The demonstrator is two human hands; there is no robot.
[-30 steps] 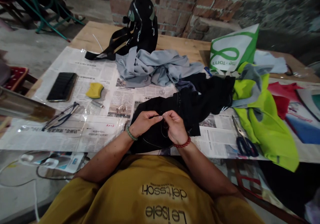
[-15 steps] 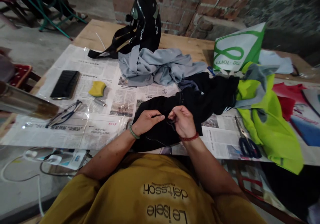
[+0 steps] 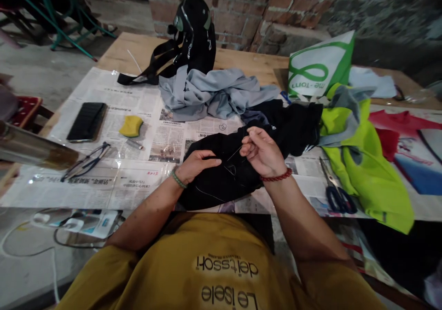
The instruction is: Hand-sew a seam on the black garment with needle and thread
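Black cloth (image 3: 221,188) lies bunched on the newspaper in front of me. My left hand (image 3: 197,167) pinches it, thumb pointing right. Over its right part, my right hand (image 3: 262,151) is raised with thumb and fingertips pressed together. A thin straight strand, apparently thread (image 3: 235,155), runs from below those fingers towards the cloth. Any needle in the fingertips is too small to make out. Loose pale thread curls on the black fabric between and below my hands.
Newspaper (image 3: 127,155) covers the table. Scissors (image 3: 336,192) lie right, beside a yellow-green garment (image 3: 373,176). A grey cloth (image 3: 214,93), black bag (image 3: 196,33) and white-green bag (image 3: 321,66) stand behind. Left are a phone (image 3: 86,122), sponge (image 3: 131,125), glasses (image 3: 88,160) and bottle (image 3: 37,146).
My right hand has moved up and right, away from my left hand, drawing the strand out between them. My left hand stays at the black cloth.
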